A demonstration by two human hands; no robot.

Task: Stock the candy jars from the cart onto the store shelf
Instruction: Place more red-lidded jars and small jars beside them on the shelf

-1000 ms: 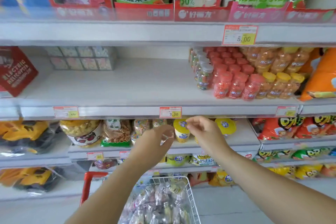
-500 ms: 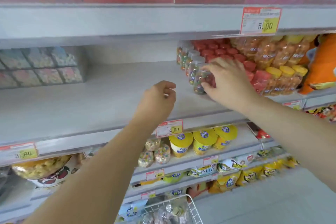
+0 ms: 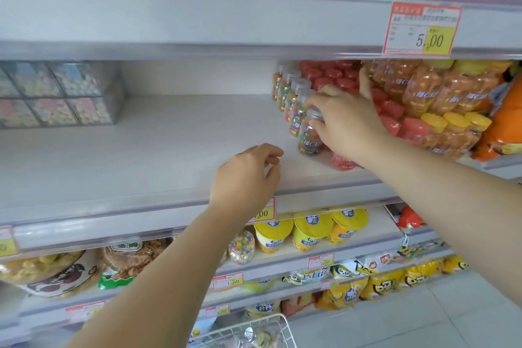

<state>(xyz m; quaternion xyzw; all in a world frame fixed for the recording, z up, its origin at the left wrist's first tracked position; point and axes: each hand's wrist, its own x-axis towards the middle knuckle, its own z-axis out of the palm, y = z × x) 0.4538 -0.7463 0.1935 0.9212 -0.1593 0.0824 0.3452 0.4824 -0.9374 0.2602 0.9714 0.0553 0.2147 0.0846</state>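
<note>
My right hand (image 3: 346, 124) grips a silver-capped jar of mixed-colour candy (image 3: 309, 141) that stands at the front of a row of like jars (image 3: 291, 93) on the white middle shelf (image 3: 169, 150). Red-capped jars (image 3: 336, 79) and yellow-capped jars (image 3: 452, 121) fill the shelf to the right, partly behind my hand. My left hand (image 3: 245, 178) hovers over the shelf's front edge with fingers loosely curled, holding nothing. A corner of the wire cart (image 3: 254, 330) shows at the bottom with more jars inside.
Clear boxes of pastel sweets (image 3: 56, 93) stand at the shelf's left rear. An orange snack bag (image 3: 505, 127) sits at far right. Yellow tubs (image 3: 310, 230) and bags fill the lower shelves. A 5.00 price tag (image 3: 422, 29) hangs on the shelf above.
Both hands rose from below the shelf edge. My right hand reached the row of silver-capped jars and now grips the front one. The view tilted up and moved closer.
</note>
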